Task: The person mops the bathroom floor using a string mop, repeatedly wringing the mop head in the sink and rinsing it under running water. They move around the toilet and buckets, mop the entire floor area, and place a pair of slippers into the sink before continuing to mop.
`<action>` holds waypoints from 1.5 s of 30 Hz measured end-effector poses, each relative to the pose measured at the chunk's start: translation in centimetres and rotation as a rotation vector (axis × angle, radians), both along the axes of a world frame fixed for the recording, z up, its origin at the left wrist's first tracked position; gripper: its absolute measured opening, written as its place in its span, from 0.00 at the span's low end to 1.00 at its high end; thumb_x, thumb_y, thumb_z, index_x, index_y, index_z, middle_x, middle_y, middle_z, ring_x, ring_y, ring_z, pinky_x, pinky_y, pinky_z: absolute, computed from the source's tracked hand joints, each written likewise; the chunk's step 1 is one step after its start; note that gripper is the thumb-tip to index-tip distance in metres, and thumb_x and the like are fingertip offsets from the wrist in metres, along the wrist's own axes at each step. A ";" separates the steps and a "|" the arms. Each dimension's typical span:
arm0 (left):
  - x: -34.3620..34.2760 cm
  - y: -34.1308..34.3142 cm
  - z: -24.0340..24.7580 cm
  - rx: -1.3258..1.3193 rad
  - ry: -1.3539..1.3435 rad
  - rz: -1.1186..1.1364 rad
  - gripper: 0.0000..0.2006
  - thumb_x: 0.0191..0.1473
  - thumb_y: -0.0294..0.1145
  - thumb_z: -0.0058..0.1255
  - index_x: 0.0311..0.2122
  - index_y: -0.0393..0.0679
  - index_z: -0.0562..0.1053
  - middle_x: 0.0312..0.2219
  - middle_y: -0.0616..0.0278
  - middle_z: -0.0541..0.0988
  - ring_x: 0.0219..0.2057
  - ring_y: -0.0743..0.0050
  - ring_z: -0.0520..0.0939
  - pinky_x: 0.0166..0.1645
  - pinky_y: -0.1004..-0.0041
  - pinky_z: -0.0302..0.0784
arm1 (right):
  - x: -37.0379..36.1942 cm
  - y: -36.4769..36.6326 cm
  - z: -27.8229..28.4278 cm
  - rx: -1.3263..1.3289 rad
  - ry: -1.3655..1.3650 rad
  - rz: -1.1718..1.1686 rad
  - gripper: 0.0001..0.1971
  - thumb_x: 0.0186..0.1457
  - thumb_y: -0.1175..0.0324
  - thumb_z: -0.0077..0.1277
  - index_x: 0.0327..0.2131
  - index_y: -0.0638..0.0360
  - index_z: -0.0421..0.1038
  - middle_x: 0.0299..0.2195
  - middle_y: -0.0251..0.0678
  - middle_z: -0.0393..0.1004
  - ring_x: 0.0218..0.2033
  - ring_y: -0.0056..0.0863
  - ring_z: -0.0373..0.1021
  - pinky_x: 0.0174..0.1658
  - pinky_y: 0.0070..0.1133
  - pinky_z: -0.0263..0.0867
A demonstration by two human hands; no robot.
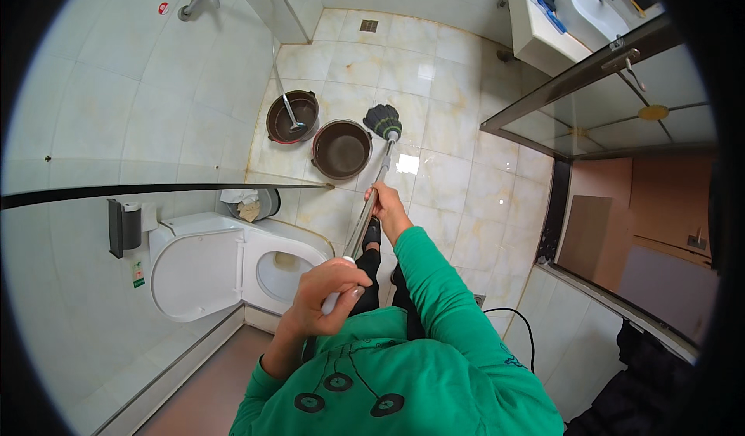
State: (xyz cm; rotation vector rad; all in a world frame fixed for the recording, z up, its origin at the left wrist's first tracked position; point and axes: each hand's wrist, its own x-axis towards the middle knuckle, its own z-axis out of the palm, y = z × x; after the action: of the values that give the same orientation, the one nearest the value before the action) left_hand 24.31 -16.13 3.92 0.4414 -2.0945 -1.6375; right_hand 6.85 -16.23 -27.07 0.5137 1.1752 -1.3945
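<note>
I hold a mop by its long silver handle (363, 223) with both hands. My left hand (330, 292) is wrapped round the handle's white upper end, close to my body. Farther down the shaft, my right hand (386, 207) grips it with bent fingers. The mop's dark grey strand head (382, 119) rests on the tiled floor, right of a brown bucket (340, 150). A second brown bucket (281, 118) stands just left of that one, with a hand shower (296, 126) hanging into it on its hose.
At left are a toilet (250, 269) with its lid raised and a grey bin (268, 202) with paper in it. A glass partition edge (178, 192) crosses the left side. A washbasin (586, 17) stands far right, near a framed glass door (613, 106). The floor (442, 195) looks shiny.
</note>
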 end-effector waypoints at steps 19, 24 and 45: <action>-3.6 8.1 -4.7 0.657 -0.266 0.015 0.08 0.56 0.25 0.45 0.39 0.33 0.72 0.23 0.60 0.76 0.17 0.86 0.66 0.25 0.81 0.65 | -1.3 28.3 -2.6 0.281 -0.018 -0.265 0.09 0.53 0.67 0.49 0.24 0.60 0.66 0.17 0.33 0.67 0.13 0.22 0.62 0.15 0.18 0.60; -5.9 10.5 -5.6 0.680 -0.344 -0.202 0.07 0.60 0.28 0.46 0.40 0.38 0.73 0.24 0.68 0.75 0.22 0.87 0.71 0.27 0.83 0.64 | -2.8 35.0 -2.8 0.384 -0.018 -0.388 0.09 0.53 0.69 0.49 0.23 0.60 0.64 0.16 0.34 0.64 0.10 0.22 0.58 0.11 0.16 0.56; -5.9 12.9 -3.8 0.643 -0.308 -0.122 0.08 0.60 0.27 0.45 0.40 0.34 0.72 0.22 0.59 0.76 0.18 0.85 0.69 0.26 0.84 0.64 | -2.3 38.1 -5.1 0.171 -0.009 -0.196 0.09 0.54 0.69 0.47 0.24 0.63 0.67 0.20 0.43 0.73 0.14 0.27 0.65 0.16 0.20 0.63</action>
State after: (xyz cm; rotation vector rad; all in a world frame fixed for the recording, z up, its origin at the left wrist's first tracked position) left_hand 18.44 -3.24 0.15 0.8230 -1.7672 -2.4445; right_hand 4.52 21.88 -32.14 0.7722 1.2698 -1.4621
